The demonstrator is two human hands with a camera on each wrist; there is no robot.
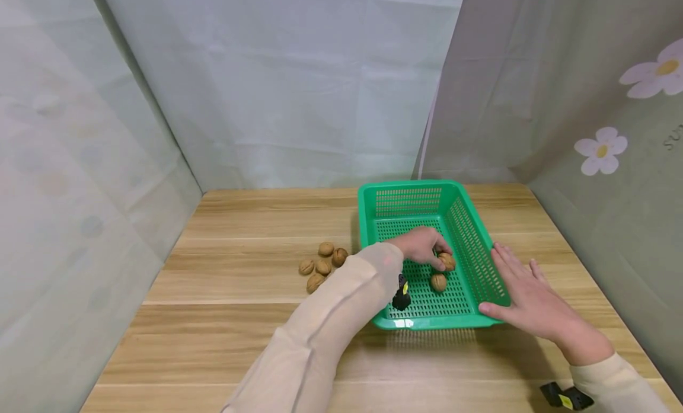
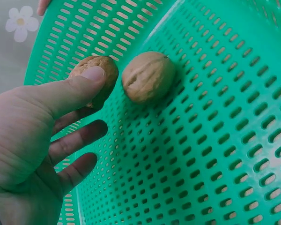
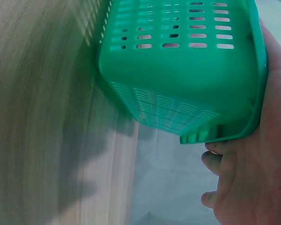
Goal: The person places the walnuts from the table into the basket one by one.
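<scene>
Five walnuts (image 1: 322, 267) show in a loose cluster near the centre of the head view, on a wood-grain table (image 1: 213, 336), just left of a green basket (image 1: 443, 324); the left sleeve (image 1: 331, 330) passes close by their lower right side. The basket, rectangular with slotted walls and a perforated floor, stands right of centre.

The left hand (image 1: 418, 246) reaches into the basket from the lower middle of the frame and pinches one walnut, the held walnut (image 1: 447, 262), with the thumb pressed on its near face. In the left wrist view the other visible fingers are spread apart at the lower left. Whether the held walnut touches the basket floor cannot be told. A second walnut, the resting walnut (image 1: 439, 282), lies on that floor just below it in the head view.

The right hand (image 1: 533, 306), at the right of the head view, rests against the basket's right rim with its fingers extended and its thumb at the lower right corner; it grasps no walnut.

A black device (image 1: 401, 295) with a yellow mark sits by the left wrist, and another (image 1: 565, 396) by the right. Pale fabric (image 1: 299, 87) fills the top of the frame; white flowers (image 1: 602, 151) decorate the hanging at upper right.
</scene>
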